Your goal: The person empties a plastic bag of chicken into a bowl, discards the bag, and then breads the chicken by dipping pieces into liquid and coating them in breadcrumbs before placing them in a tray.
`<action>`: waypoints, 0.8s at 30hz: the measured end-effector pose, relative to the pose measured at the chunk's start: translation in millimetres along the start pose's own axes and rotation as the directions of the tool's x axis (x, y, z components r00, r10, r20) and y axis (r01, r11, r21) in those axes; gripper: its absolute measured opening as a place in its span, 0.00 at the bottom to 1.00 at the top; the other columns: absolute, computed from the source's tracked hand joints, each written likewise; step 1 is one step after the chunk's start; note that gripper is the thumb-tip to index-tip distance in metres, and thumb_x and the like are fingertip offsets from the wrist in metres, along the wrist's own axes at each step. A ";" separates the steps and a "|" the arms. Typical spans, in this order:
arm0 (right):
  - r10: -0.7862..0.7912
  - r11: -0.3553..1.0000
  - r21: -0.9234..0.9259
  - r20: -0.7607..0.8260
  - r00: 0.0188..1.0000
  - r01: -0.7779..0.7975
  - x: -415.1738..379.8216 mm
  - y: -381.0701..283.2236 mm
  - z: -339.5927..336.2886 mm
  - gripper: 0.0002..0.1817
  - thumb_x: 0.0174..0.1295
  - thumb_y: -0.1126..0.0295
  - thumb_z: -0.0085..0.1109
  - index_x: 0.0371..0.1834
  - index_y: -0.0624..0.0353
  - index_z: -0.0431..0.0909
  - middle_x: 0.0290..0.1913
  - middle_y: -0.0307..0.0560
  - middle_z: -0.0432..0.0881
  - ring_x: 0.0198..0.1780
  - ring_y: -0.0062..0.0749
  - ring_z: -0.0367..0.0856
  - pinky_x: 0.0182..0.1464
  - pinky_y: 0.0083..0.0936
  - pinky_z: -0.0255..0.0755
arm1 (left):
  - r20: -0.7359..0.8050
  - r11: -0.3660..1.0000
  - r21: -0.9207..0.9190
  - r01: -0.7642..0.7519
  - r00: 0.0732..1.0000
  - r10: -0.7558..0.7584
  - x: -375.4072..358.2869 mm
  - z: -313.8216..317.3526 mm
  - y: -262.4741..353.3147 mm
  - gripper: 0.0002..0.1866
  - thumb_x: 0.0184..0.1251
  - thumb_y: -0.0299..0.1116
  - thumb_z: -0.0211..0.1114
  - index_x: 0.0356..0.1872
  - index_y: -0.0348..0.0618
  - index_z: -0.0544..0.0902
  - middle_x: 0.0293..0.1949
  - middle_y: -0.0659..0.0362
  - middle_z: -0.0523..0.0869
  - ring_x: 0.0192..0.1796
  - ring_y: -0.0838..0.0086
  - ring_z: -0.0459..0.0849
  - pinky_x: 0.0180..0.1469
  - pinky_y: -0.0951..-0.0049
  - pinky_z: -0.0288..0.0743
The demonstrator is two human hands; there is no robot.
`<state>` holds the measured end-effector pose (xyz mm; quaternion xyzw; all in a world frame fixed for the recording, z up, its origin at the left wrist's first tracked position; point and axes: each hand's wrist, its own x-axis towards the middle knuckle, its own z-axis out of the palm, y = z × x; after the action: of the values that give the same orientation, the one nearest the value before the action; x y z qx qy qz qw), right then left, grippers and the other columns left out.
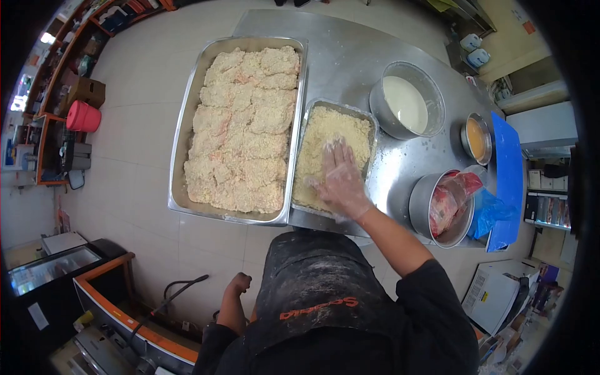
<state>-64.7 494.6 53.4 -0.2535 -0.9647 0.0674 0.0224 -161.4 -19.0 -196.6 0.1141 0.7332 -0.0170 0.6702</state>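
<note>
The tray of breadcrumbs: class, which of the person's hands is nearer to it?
Right. The right hand lies flat on the crumbs in the tray of breadcrumbs; the left hand hangs below the table edge, beside the apron.

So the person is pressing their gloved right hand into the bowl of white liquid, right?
Not quite. The head view shows the gloved right hand pressing flat into the small tray of crumbs, not the bowl of white liquid, which stands apart on the table, untouched.

Pale golden crumbs (331,140) filled the steel tray (370,120) — white batter (405,102) nearby, a blue board (507,181), a red bucket (82,116), orange lettering on the black apron (319,294).
</note>
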 end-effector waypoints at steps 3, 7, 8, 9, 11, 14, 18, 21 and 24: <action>-0.129 0.989 -0.056 0.094 0.987 0.135 7.8 12.4 4.6 0.48 0.70 0.38 0.38 0.73 0.79 0.55 0.75 0.72 0.56 0.80 0.61 0.44 0.80 0.44 0.38 | -0.101 0.976 -0.184 0.116 0.986 -0.136 -51.0 -10.4 36.0 0.17 0.63 0.35 0.54 0.25 0.28 0.80 0.22 0.46 0.83 0.23 0.61 0.82 0.27 0.59 0.76; -0.121 0.993 0.038 0.179 0.976 0.116 27.4 24.5 -20.6 0.49 0.69 0.37 0.38 0.73 0.79 0.54 0.75 0.71 0.56 0.80 0.57 0.47 0.80 0.39 0.39 | -0.029 0.987 -0.093 0.128 0.991 -0.132 -28.9 -2.9 13.6 0.18 0.64 0.36 0.52 0.26 0.28 0.81 0.24 0.45 0.84 0.22 0.61 0.82 0.27 0.58 0.76; -0.096 0.995 0.039 0.209 0.973 0.089 29.4 29.8 -13.8 0.49 0.69 0.37 0.39 0.73 0.78 0.54 0.75 0.72 0.56 0.80 0.56 0.48 0.80 0.38 0.39 | -0.012 0.982 -0.118 0.149 0.988 -0.152 -36.9 -0.2 21.4 0.18 0.65 0.36 0.52 0.27 0.28 0.82 0.25 0.44 0.85 0.22 0.61 0.82 0.26 0.58 0.76; -0.071 0.997 0.043 0.240 0.968 0.063 32.5 32.8 -9.5 0.49 0.69 0.37 0.41 0.73 0.78 0.54 0.75 0.73 0.56 0.80 0.55 0.48 0.81 0.37 0.38 | 0.004 0.976 -0.146 0.159 0.987 -0.160 -37.5 5.2 23.7 0.18 0.66 0.36 0.52 0.28 0.28 0.82 0.26 0.44 0.85 0.23 0.61 0.82 0.27 0.58 0.76; -0.033 0.970 0.237 0.347 0.937 -0.053 49.4 36.7 -24.1 0.50 0.69 0.36 0.41 0.73 0.78 0.54 0.75 0.73 0.56 0.80 0.56 0.48 0.81 0.38 0.39 | 0.035 0.965 -0.187 0.183 0.983 -0.179 -38.8 12.3 22.6 0.18 0.67 0.36 0.52 0.32 0.27 0.82 0.28 0.44 0.86 0.24 0.61 0.83 0.27 0.58 0.77; -0.071 0.934 0.347 0.422 0.904 -0.089 66.6 47.9 -43.3 0.51 0.68 0.35 0.40 0.74 0.77 0.54 0.75 0.74 0.56 0.80 0.57 0.47 0.81 0.38 0.39 | 0.054 0.965 -0.181 0.191 0.981 -0.184 -40.8 19.4 27.6 0.19 0.68 0.36 0.52 0.38 0.26 0.81 0.32 0.44 0.87 0.27 0.61 0.85 0.29 0.58 0.78; -0.110 0.990 -0.057 0.285 0.952 0.132 41.7 31.9 -15.1 0.48 0.71 0.37 0.37 0.76 0.74 0.50 0.77 0.67 0.55 0.82 0.50 0.43 0.81 0.35 0.39 | 0.042 0.964 -0.204 0.170 0.985 -0.165 -48.7 20.8 41.0 0.19 0.68 0.36 0.52 0.43 0.26 0.81 0.35 0.44 0.88 0.30 0.60 0.87 0.31 0.59 0.80; -0.097 0.990 -0.050 0.446 0.890 0.133 54.8 31.0 -22.3 0.50 0.71 0.35 0.34 0.76 0.74 0.50 0.78 0.66 0.53 0.81 0.50 0.43 0.81 0.37 0.40 | 0.065 0.970 -0.166 0.176 0.984 -0.168 -43.2 21.6 37.6 0.19 0.68 0.36 0.52 0.45 0.26 0.80 0.37 0.43 0.88 0.31 0.59 0.87 0.32 0.58 0.80; -0.104 0.989 -0.059 0.394 0.913 0.138 51.1 27.9 -20.8 0.51 0.70 0.33 0.32 0.76 0.74 0.49 0.78 0.66 0.52 0.82 0.50 0.42 0.81 0.38 0.38 | 0.063 0.968 -0.181 0.176 0.984 -0.167 -36.7 13.5 37.2 0.20 0.68 0.37 0.52 0.48 0.27 0.79 0.39 0.44 0.88 0.32 0.59 0.87 0.32 0.58 0.79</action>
<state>-94.0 546.3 70.5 -0.1755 -0.9657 0.0738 -0.1767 -138.2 9.6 -157.0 -0.0133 0.7226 -0.0093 0.6911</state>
